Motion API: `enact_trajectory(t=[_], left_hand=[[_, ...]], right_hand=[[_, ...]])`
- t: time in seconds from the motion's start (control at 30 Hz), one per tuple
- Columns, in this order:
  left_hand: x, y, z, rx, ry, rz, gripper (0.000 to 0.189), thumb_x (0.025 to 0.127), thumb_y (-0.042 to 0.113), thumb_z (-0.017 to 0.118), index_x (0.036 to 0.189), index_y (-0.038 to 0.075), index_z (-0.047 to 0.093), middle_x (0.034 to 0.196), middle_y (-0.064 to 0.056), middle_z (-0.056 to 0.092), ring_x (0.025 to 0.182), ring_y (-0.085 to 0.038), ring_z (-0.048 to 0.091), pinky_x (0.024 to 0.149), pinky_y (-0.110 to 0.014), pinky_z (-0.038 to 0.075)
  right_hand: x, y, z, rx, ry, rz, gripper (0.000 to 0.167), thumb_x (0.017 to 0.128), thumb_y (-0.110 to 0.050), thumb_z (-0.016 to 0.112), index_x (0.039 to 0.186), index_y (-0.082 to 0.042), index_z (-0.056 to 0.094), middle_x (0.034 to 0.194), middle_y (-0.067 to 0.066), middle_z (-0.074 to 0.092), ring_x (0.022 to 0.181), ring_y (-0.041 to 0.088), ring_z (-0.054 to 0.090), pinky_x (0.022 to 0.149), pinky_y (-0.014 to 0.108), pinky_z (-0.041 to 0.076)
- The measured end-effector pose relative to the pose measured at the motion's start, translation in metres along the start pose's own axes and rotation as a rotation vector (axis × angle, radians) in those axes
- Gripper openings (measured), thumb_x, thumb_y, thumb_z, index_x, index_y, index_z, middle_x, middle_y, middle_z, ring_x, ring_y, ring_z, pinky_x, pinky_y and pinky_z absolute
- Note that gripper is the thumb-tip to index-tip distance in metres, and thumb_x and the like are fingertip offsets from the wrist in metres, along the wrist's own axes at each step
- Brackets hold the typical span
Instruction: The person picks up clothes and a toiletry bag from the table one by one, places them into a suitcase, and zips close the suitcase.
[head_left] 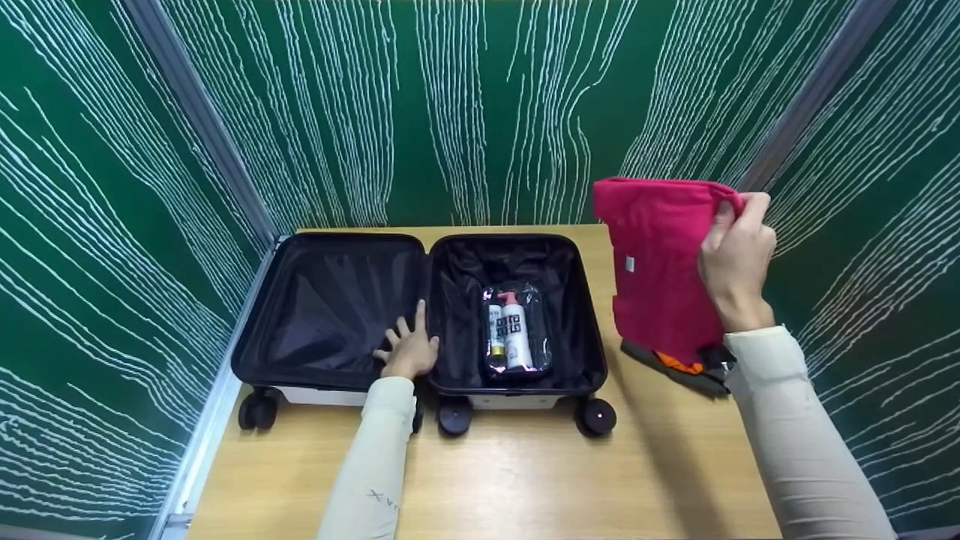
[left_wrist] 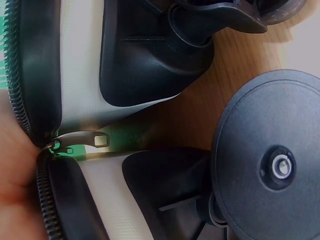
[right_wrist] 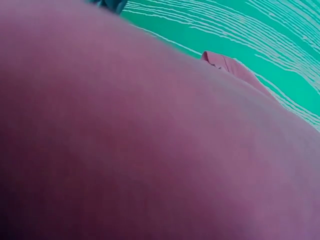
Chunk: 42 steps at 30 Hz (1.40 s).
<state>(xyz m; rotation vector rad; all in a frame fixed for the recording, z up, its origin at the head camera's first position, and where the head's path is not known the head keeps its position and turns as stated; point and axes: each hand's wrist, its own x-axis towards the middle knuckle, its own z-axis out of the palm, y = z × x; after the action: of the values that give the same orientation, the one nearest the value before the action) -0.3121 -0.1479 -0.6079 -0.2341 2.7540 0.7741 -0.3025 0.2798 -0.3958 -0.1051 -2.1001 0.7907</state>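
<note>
Suitcase (head_left: 330,311) lies unfolded left of centre; packing seems in hand, and the next move likely calls for lowering the red cloth (head_left: 656,262), at right, beside the clear pouch (head_left: 538,326). The right hand (head_left: 739,259) has its grip closed on the cloth's corner, far fingers unclear; the left hand (head_left: 410,350) rests spread, empty, over the middle edge.

Left sleeve (head_left: 364,469): off-white; dark X-like marking (head_left: 377,495);
Right sleeve (head_left: 806,435): off-white, creased; bulky cuff (head_left: 766,355);
Left hand (head_left: 411,349): bare;
Right hand (head_left: 739,259): bare
</note>
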Motion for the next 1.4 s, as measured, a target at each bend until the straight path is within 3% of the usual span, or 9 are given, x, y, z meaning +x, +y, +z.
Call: enact_trajectory(t=[0.33, 0.73, 1.03, 1.4], left_hand=[[-0.006, 0.001, -0.003, 0.002, -0.001, 0.003, 0.078, 0.107, 0.033, 0.046, 0.164, 0.041, -0.007, 0.170, -0.023, 0.007, 0.154, -0.052, 0.005, 0.109, -0.086, 0.006], [-0.011, 0.004, -0.006, 0.015, 0.028, 0.022, 0.075, 0.107, 0.033, 0.046, 0.165, 0.036, -0.002, 0.169, -0.023, 0.012, 0.154, -0.050, 0.010, 0.110, -0.084, 0.011], [0.001, 0.000, 0.000, 0.012, -0.004, -0.001, 0.079, 0.107, 0.036, 0.048, 0.163, 0.042, -0.007, 0.170, -0.021, 0.008, 0.155, -0.050, 0.006, 0.110, -0.084, 0.009], [0.002, -0.001, 0.001, 0.007, -0.003, -0.003, 0.079, 0.106, 0.037, 0.049, 0.163, 0.043, -0.006, 0.170, -0.021, 0.009, 0.154, -0.050, 0.007, 0.109, -0.085, 0.008]], right_hand=[[0.001, -0.019, 0.000, 0.038, 0.007, -0.059, 0.038, 0.108, -0.029, 0.044, 0.108, 0.008, 0.055, 0.070, 0.022, 0.058, 0.059, 0.010, 0.043, 0.057, 0.014, 0.029], [-0.001, -0.041, 0.008, 0.117, 0.011, -0.118, 0.042, 0.108, -0.029, 0.045, 0.106, 0.012, 0.053, 0.071, 0.026, 0.058, 0.062, 0.040, 0.057, 0.060, 0.018, 0.030], [-0.008, -0.059, 0.017, 0.163, -0.010, -0.127, 0.037, 0.107, -0.026, 0.048, 0.106, 0.010, 0.054, 0.071, 0.022, 0.058, 0.061, 0.037, 0.058, 0.059, 0.009, 0.030], [-0.020, -0.072, 0.035, 0.185, -0.030, -0.179, 0.035, 0.108, -0.024, 0.047, 0.103, 0.010, 0.053, 0.066, 0.019, 0.054, 0.057, 0.037, 0.058, 0.056, 0.016, 0.030]])
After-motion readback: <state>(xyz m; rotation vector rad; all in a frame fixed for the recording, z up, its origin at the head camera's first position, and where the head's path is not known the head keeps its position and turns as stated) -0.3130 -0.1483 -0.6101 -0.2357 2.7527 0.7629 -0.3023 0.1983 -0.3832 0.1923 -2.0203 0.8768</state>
